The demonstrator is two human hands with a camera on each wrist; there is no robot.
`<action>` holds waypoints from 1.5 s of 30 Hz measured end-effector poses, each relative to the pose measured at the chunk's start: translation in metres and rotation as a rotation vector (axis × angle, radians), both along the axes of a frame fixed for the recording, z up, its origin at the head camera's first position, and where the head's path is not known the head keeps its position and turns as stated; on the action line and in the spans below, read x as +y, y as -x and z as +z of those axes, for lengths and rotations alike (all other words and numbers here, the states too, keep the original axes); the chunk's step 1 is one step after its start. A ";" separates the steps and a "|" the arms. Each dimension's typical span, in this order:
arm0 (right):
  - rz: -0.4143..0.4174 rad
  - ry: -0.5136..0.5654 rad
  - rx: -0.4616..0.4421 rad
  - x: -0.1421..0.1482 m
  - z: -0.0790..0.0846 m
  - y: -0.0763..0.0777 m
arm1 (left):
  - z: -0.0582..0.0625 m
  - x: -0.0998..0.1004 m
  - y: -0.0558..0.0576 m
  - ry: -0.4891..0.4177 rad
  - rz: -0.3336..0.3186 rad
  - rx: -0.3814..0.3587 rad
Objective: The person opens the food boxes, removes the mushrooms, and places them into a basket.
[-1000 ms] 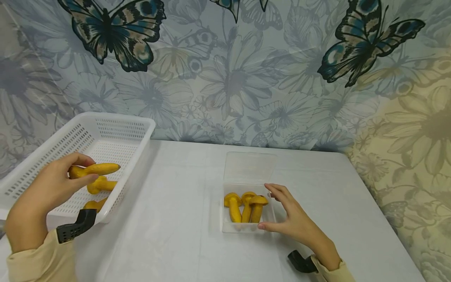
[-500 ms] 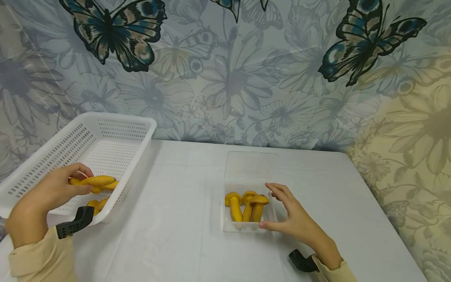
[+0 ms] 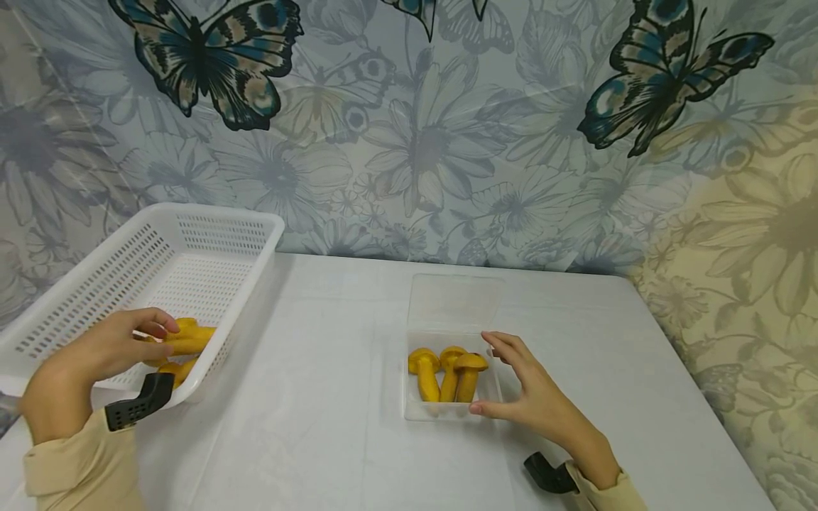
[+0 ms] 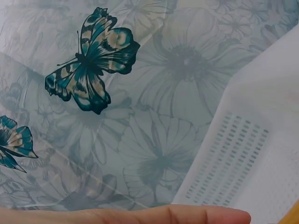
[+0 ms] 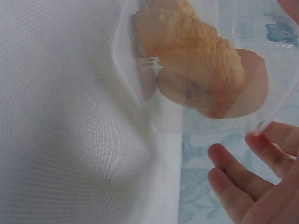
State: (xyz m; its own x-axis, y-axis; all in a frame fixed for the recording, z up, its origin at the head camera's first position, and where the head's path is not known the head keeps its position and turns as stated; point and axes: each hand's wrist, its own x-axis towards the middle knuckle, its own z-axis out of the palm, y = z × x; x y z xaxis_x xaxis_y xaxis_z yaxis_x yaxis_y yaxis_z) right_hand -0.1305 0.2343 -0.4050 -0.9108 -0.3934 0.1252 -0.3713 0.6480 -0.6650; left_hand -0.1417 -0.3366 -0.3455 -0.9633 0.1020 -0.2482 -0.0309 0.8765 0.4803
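Observation:
In the head view, my left hand (image 3: 118,348) reaches into a white perforated basket (image 3: 255,273), its thumb and fingers pinching a yellow mushroom (image 3: 190,345). Other yellow mushrooms lie close by, partly hidden by the hand. The left wrist view has a straight index finger (image 4: 205,215) along its bottom edge. My right hand (image 3: 543,397) holds the right side of a small clear plastic box (image 3: 454,411), thumb at the front corner and fingers at the rear. Inside the box lie three yellow mushrooms (image 3: 469,376), caps toward the back. Its clear lid (image 3: 454,301) is folded back.
A white cloth (image 3: 307,397) covers the table between basket and box. Behind the table hangs a curtain (image 3: 434,156) printed with flowers and butterflies. Black wrist-camera mounts (image 3: 549,474) sit at both sleeves.
My left hand has lowered its mushroom onto the others in the basket, and these have shifted. The right hand and the box have stayed in place.

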 end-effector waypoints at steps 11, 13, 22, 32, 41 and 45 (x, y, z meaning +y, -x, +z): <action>0.001 0.000 -0.004 0.000 0.000 0.000 | 0.003 0.002 -0.004 0.023 0.000 0.005; 0.001 -0.005 0.002 0.001 0.000 0.001 | 0.004 0.003 -0.005 0.030 0.003 0.009; -0.003 -0.019 0.012 0.001 -0.002 0.001 | 0.018 0.019 -0.014 0.015 -0.036 0.074; -0.006 0.002 -0.010 0.002 0.000 -0.001 | 0.032 0.051 -0.015 -0.095 -0.047 0.171; 0.000 -0.007 0.012 0.002 -0.002 0.001 | 0.035 0.074 -0.011 -0.118 -0.089 0.293; 0.002 -0.002 0.006 0.002 -0.002 0.001 | 0.035 0.082 -0.010 -0.145 -0.115 0.363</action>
